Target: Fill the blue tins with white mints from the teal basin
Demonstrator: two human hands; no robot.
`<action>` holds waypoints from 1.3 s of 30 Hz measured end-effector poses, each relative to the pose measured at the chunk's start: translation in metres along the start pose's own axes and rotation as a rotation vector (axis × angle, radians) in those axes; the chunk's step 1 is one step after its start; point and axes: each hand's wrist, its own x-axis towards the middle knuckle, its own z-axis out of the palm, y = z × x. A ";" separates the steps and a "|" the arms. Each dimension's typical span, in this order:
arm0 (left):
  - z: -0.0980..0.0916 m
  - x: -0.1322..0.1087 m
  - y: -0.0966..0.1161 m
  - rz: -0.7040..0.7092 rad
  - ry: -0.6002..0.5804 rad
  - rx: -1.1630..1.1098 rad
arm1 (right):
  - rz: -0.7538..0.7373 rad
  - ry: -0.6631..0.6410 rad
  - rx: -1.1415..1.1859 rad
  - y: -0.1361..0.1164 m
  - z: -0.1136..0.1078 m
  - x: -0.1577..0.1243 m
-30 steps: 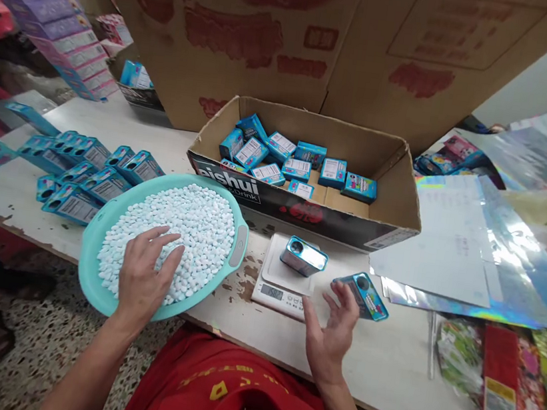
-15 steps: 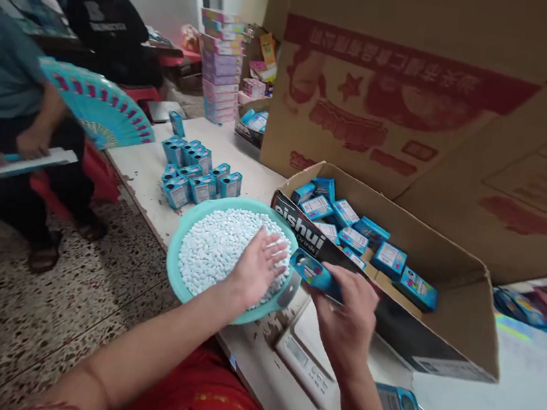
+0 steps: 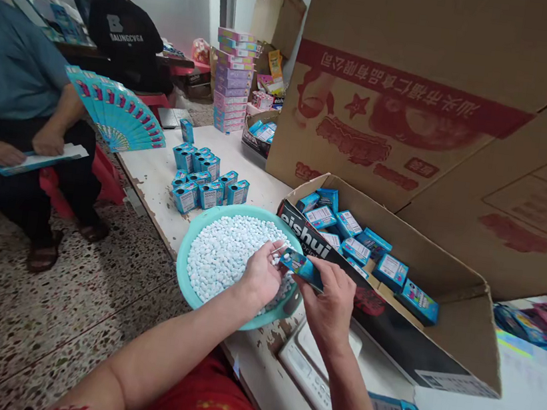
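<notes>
My right hand (image 3: 334,297) grips a small blue box (image 3: 301,266), tilted with its end toward my left hand. Palm up and cupped, my left hand (image 3: 262,277) meets that end of the box, with a few white candies at its curled fingers. Both hands are over the right side of a turquoise basin (image 3: 186,257), which is heaped with small white oval candies (image 3: 224,249). Beneath my right forearm lies a white scale (image 3: 305,364), partly covered.
Several upright blue boxes (image 3: 211,193) stand beyond the basin. An open carton (image 3: 459,324) with blue boxes is at right, before a tall cardboard box (image 3: 371,77). One seated person (image 3: 14,63) holds flat blue card; another person (image 3: 129,38) sits behind.
My left hand has gone from open fingers over the candies to cupped against the box end. The right hand has brought the box slightly left. The view has shifted a little.
</notes>
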 end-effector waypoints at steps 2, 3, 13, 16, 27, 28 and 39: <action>0.000 0.001 -0.001 -0.006 0.003 -0.006 | 0.062 0.013 0.062 -0.001 0.000 -0.002; -0.001 0.001 -0.001 -0.010 0.002 -0.004 | 0.109 0.021 0.117 -0.001 -0.001 -0.003; -0.047 0.017 0.048 0.686 -0.243 1.150 | 0.741 0.334 0.596 0.042 -0.039 -0.064; -0.061 0.023 0.057 0.731 -0.215 1.353 | 0.827 0.330 0.636 0.055 -0.041 -0.090; -0.068 0.019 0.050 0.736 -0.205 1.449 | 0.929 0.337 0.625 0.070 -0.027 -0.142; -0.068 0.020 0.050 0.744 -0.206 1.458 | 0.916 0.339 0.611 0.070 -0.028 -0.145; -0.072 0.021 0.049 0.793 -0.172 1.592 | 1.008 0.434 0.221 0.016 -0.036 -0.222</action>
